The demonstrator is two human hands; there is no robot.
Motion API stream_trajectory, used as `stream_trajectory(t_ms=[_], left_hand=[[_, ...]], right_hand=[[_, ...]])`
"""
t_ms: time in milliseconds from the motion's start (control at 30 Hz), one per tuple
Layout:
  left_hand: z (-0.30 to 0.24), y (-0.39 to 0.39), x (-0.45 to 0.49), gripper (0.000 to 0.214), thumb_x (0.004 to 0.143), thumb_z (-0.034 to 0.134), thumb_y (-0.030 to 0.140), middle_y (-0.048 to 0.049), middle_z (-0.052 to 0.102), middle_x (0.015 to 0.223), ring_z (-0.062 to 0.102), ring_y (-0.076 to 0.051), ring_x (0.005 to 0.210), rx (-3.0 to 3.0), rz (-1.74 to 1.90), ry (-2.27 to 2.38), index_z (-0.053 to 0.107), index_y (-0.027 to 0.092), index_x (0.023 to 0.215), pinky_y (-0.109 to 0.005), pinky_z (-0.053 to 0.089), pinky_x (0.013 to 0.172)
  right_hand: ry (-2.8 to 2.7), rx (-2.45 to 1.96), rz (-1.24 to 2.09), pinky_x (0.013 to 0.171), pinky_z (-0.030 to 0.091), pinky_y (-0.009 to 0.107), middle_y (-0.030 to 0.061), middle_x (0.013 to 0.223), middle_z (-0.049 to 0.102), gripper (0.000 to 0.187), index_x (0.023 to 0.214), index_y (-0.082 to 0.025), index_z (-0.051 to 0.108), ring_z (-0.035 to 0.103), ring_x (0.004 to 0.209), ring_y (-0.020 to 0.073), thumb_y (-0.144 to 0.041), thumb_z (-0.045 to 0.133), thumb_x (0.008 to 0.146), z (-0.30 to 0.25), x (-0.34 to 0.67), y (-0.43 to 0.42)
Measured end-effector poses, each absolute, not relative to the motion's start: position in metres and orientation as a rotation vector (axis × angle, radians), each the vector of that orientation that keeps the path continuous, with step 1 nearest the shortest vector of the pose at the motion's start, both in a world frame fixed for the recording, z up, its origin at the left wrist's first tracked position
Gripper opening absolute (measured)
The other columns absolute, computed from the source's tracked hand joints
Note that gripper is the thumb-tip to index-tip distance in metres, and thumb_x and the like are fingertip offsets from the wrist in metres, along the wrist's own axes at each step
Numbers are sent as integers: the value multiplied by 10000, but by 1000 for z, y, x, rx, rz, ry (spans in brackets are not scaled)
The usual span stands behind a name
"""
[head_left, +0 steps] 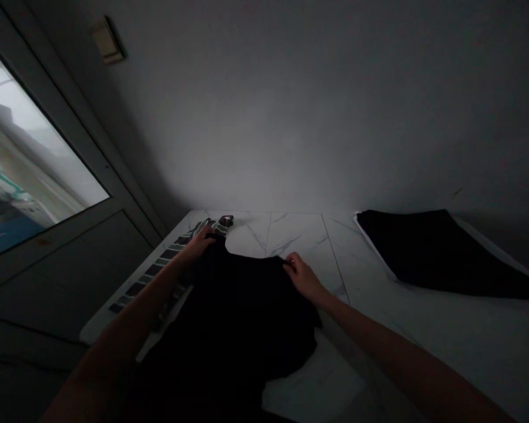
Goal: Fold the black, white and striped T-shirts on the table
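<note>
A black shirt [251, 311] is spread over the near part of the white marbled table, its lower end running out of the bottom of the view. At its upper left corner, my left hand [198, 244] pinches the edge of the cloth. My right hand [302, 277] grips the upper right corner between thumb and fingers. The top edge dips a little between the two hands. Partly under my left forearm lies a striped cloth [152, 271] in dark and pale bands. Dim light hides the folds and details of the black fabric.
Dark folded fabric [423, 249] with a pale border lies on the table [293, 232] at the right. A grey wall [291, 117] rises behind the table. A door [70, 258] with a glass pane stands at the left, and a switch plate [107, 41] is on the wall.
</note>
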State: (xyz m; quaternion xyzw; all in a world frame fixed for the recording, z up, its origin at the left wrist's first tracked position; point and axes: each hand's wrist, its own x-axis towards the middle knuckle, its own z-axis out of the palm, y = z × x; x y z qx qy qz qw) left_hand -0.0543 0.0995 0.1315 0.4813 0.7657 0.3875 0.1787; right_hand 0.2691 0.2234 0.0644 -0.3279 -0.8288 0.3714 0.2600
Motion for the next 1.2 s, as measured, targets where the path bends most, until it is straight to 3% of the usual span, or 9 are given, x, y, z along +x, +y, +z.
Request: stream_trajectory(t_ms=[133,333,433,533,733,967,1100,1200], left_hand=[[202,113,-52,276,706,593,375,42,542,713,525,-155,631,1411,1226,2130,536,233,936,-246,414,550],[338,147,-36,276,733,645,339,-39,672,911,589,-172,831,1873,1520,2218,655,165,947,-305,478,783],[381,149,-18,314,764,630,358,-55,691,916,598,-176,845,1938,1702,2248,681,130,973,-316,481,811],[385,135,2,321,751,648,359,-45,696,872,609,-179,823,2006,1681,2288,696,126,967,-307,481,781],[342,103,32,186,752,581,255,-1,674,768,599,-153,733,2110,1309,2424,691,180,881,-288,460,758],[384,120,67,183,754,507,135,-7,600,884,514,-111,730,1969,1740,2395,576,131,924,-260,416,730],[396,108,90,143,853,486,221,4,558,843,503,-128,761,1784,1785,2541,528,162,976,-272,416,727],[373,64,93,224,829,511,417,18,529,681,487,-137,630,1743,1386,2451,552,199,858,-259,409,592]], right_hand=[[-1875,-850,782,724,484,379,49,835,634,103,863,-254,439,632,773,236,-329,476,802,128,265,295],[-1666,-564,128,737,480,350,55,903,654,119,952,-250,513,636,848,224,-321,486,860,301,291,356],[-1599,-572,-125,734,477,343,63,913,666,162,999,-236,558,645,845,222,-353,496,905,352,325,353],[-1593,-574,-280,707,474,336,61,875,680,228,967,-231,596,657,800,219,-436,504,924,352,369,346],[-1698,-610,-381,620,455,317,48,802,705,374,848,-239,639,649,686,197,-562,467,926,306,446,340],[-1629,-702,-269,645,424,310,25,704,629,292,820,-207,626,570,642,158,-490,585,879,361,444,325],[-1730,-696,-11,612,433,307,7,669,592,349,756,-221,591,540,603,148,-564,610,824,376,449,293],[-2251,-771,500,462,397,281,14,589,574,424,674,-245,609,505,499,146,-663,650,733,356,487,259]])
